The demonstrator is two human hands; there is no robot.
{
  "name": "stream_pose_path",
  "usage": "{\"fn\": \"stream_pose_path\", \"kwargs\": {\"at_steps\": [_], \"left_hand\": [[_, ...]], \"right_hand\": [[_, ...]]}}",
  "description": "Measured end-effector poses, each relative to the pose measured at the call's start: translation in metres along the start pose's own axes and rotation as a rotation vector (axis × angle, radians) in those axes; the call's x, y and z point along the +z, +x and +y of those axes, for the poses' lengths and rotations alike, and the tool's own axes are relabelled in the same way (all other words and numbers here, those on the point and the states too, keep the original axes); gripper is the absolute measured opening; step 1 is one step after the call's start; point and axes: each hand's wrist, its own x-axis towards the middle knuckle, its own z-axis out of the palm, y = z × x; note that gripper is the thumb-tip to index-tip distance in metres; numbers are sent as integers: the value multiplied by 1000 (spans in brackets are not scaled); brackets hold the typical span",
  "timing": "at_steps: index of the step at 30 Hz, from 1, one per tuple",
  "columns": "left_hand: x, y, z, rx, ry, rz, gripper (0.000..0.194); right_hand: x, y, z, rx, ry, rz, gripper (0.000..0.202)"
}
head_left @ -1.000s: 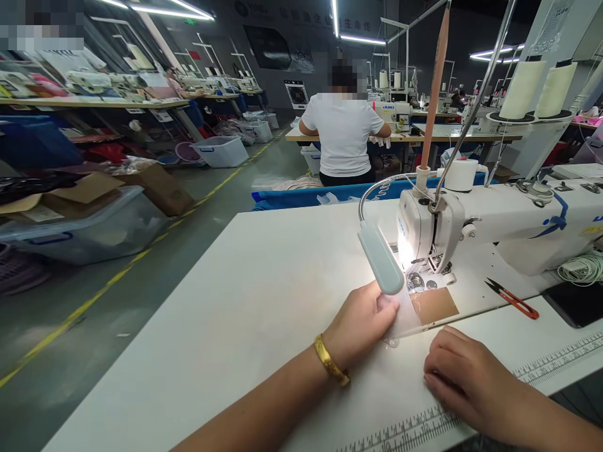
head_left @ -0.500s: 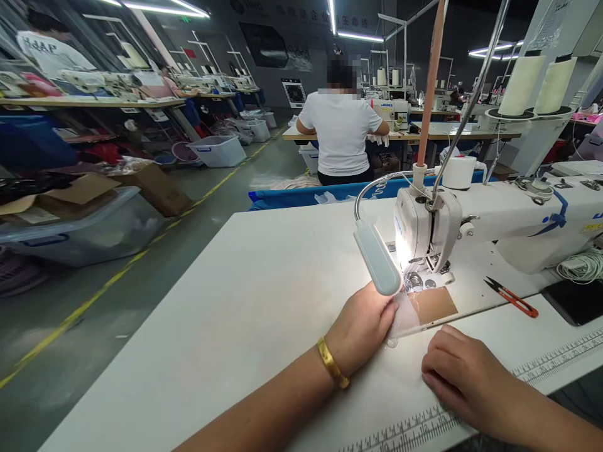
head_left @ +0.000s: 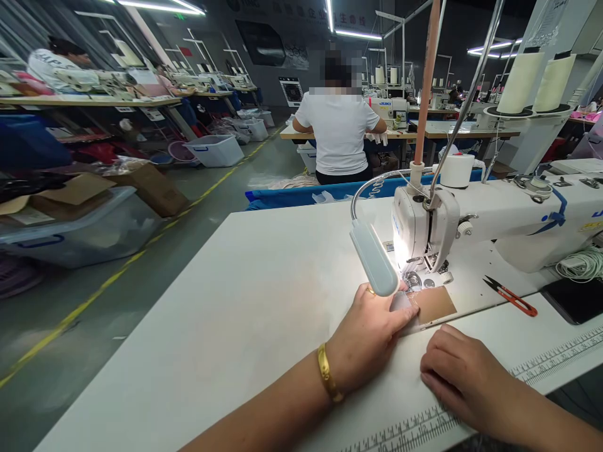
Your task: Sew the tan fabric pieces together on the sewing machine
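Observation:
At the needle end of a white sewing machine, my left hand lies on the machine bed, a gold bangle on its wrist. Its thumb is stretched toward a brown patch, apart from the forefinger, whose tip is near a shiny round metal part. The grey lamp head hides some of the fingers. I see nothing held in this hand. My right hand rests on the table front with fingers curled in; nothing shows in it.
Orange-handled thread snips lie right of the needle area, near a black phone and a coil of white cord. A printed ruler runs along the table edge. Ahead, a person in a white shirt sits at another machine.
My left hand has opened out: its thumb has swung right onto the bed beside the brown patch. My right hand stays where it was.

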Motion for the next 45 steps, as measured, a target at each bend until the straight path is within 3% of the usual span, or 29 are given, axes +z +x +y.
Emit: {"fn": "stream_pose_path", "kwargs": {"at_steps": [17,25,32,39,45], "left_hand": [[2,-2,-1,-15,6,-59,33],[-2,0,4,-43,-1,-62,28],[3,-5,2,-31,-36,-54,29],[-1,-2,-1,-96,-85,-106,22],[-3,3,-15,-148,-74,-100,17]], "right_hand": [[-3,-1,-1,26,49,-18,19],[-23,9,6,44,92,-151,18],[-16,22,34,-54,-50,-26,21],[-12,26,33,-80,-69,16,23],[-7,38,35,-40,-105,72,24]]}}
